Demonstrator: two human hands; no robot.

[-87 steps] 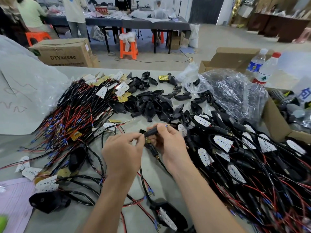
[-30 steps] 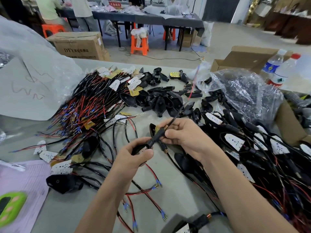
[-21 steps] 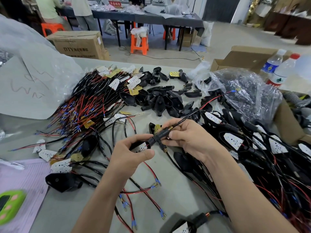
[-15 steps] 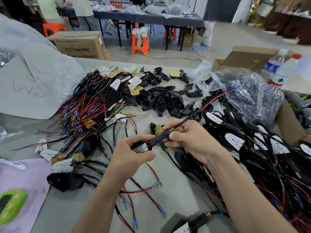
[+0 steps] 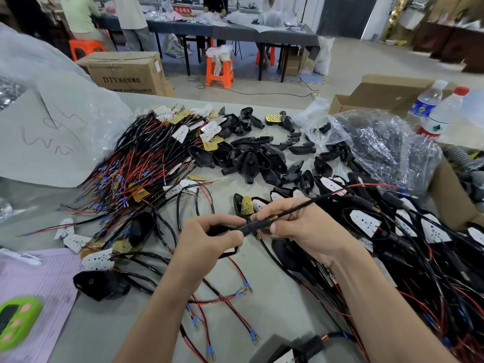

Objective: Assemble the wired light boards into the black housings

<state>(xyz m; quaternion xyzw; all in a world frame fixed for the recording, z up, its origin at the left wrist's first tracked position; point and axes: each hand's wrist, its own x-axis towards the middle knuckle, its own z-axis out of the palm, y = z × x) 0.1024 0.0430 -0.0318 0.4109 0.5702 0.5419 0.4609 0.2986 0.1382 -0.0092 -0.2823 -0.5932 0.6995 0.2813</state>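
Now: L hand (image 5: 209,239) grip clamped on black housing (image 5: 231,254), mostly hidden under fingers; board inside not visible. Stem (image 5: 255,225) runs low-L to up-R into R hand (image 5: 301,229), grip pinched on it. Wire (image 5: 327,195) trails up-R. Hands just beside each other, above grey counter (image 5: 262,310). Workshop, orange stool (image 5: 218,70) behind.

Past the far edge of my table, the cardboard box (image 5: 125,72) reads "DTY", then Chinese characters; a red sign (image 5: 182,9) on the back table shows Chinese characters too small to read
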